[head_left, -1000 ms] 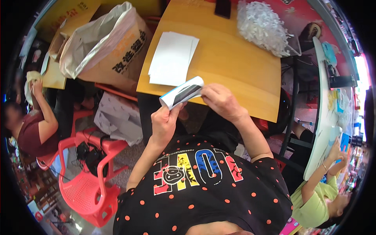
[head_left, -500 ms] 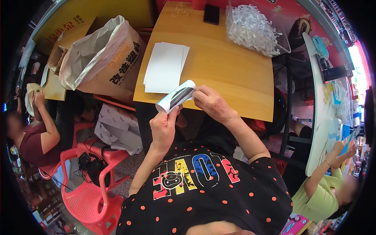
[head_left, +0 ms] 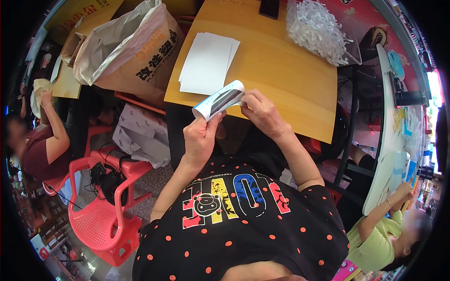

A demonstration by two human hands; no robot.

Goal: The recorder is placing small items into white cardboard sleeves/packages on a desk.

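Gripping a curled white sheet (head_left: 219,100): left hand (head_left: 200,138) fingers pinch beneath, right hand (head_left: 261,111) fingers clamp its right end.

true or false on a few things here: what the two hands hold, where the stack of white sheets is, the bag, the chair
1. Both the left hand and the right hand hold one curled white sheet. True.
2. The stack of white sheets lies on the floor. False: it lies on the wooden table.
3. A clear bin of white shreds sits on the table's far right part. True.
4. The plastic chair at the person's left is blue. False: it is red.
5. The big brown paper bag stands on the table. False: it stands beside the table's left edge.
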